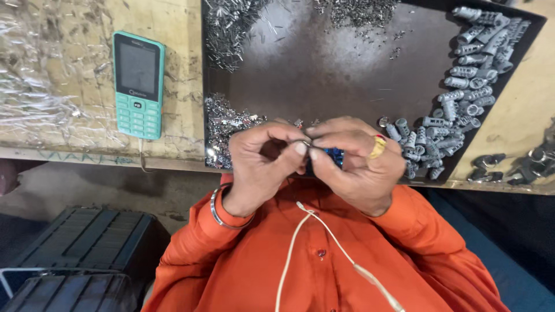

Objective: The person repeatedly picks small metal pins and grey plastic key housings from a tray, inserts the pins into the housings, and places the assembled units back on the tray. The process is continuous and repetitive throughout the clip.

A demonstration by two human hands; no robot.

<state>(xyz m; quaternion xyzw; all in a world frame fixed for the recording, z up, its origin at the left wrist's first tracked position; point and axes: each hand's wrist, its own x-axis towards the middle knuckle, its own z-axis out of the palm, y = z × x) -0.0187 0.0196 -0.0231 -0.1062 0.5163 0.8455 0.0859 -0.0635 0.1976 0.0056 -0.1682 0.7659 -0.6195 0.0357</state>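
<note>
Your left hand and right hand meet at frame centre, fingertips pinched together on a small metal part, with a blue piece behind. Above lies a dark tray holding grey plastic plugs, too many to count, at right and metal bits at left. One teal phone rests upper left on the worn wooden worktop.

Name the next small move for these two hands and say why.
Probably press the small metal piece home: both hands, left hand and right hand, pinch it together over the tray's near edge, with a blue part tucked behind the right fingers.
</note>
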